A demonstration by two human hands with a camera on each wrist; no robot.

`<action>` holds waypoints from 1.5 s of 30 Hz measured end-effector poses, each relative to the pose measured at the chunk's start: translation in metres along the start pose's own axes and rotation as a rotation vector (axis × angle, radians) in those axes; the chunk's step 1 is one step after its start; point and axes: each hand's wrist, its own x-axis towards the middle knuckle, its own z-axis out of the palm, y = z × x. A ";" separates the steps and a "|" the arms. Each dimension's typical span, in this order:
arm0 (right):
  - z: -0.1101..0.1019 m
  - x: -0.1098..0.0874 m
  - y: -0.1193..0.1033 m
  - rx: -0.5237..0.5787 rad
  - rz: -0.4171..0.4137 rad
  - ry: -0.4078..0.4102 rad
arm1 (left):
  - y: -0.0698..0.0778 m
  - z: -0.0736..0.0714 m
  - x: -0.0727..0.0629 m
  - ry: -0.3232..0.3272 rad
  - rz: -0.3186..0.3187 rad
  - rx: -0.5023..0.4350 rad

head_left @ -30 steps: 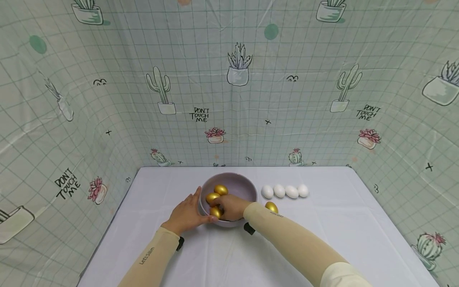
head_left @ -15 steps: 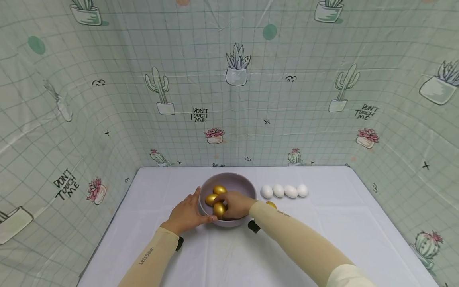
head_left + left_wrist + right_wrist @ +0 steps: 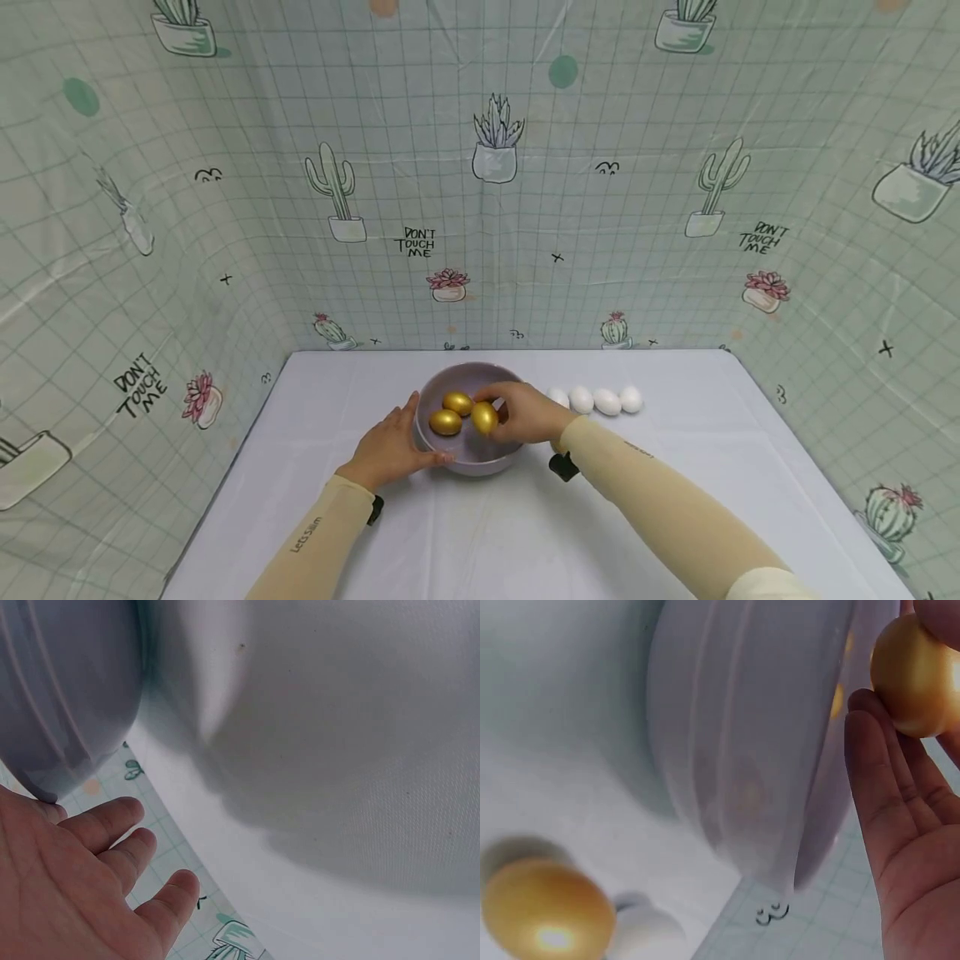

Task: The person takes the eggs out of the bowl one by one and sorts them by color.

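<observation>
A lilac bowl (image 3: 480, 450) stands on the table with two golden eggs, one at the back (image 3: 457, 404) and one at the left (image 3: 446, 422). Over its right half, my right hand (image 3: 528, 412) pinches a golden egg (image 3: 484, 417) between thumb and fingers. In the right wrist view this egg (image 3: 915, 675) is above the rim level, beside the bowl's wall (image 3: 727, 735). My left hand (image 3: 392, 450) rests against the bowl's left side, fingers spread and thumb along the front rim. The left wrist view shows its fingers (image 3: 120, 851) nearly straight.
Several white eggs (image 3: 607, 402) lie in a row right of the bowl, the nearest partly behind my right hand. Another golden egg (image 3: 547, 911) lies on the table close to a white egg (image 3: 649, 937). A patterned cloth (image 3: 570, 292) hangs behind the white-covered table (image 3: 645, 483).
My right hand has lifted a golden egg from the bowl's front and moved right and back with it. The golden egg on the table is now mostly behind my forearm. My left hand stays put.
</observation>
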 end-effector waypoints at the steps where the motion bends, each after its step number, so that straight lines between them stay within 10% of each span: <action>1: -0.002 -0.003 0.001 0.015 0.003 0.006 | 0.000 0.000 0.000 0.003 0.001 0.000; 45: -0.059 -0.106 0.077 0.049 0.211 0.181 | 0.000 0.000 0.000 -0.005 -0.020 0.018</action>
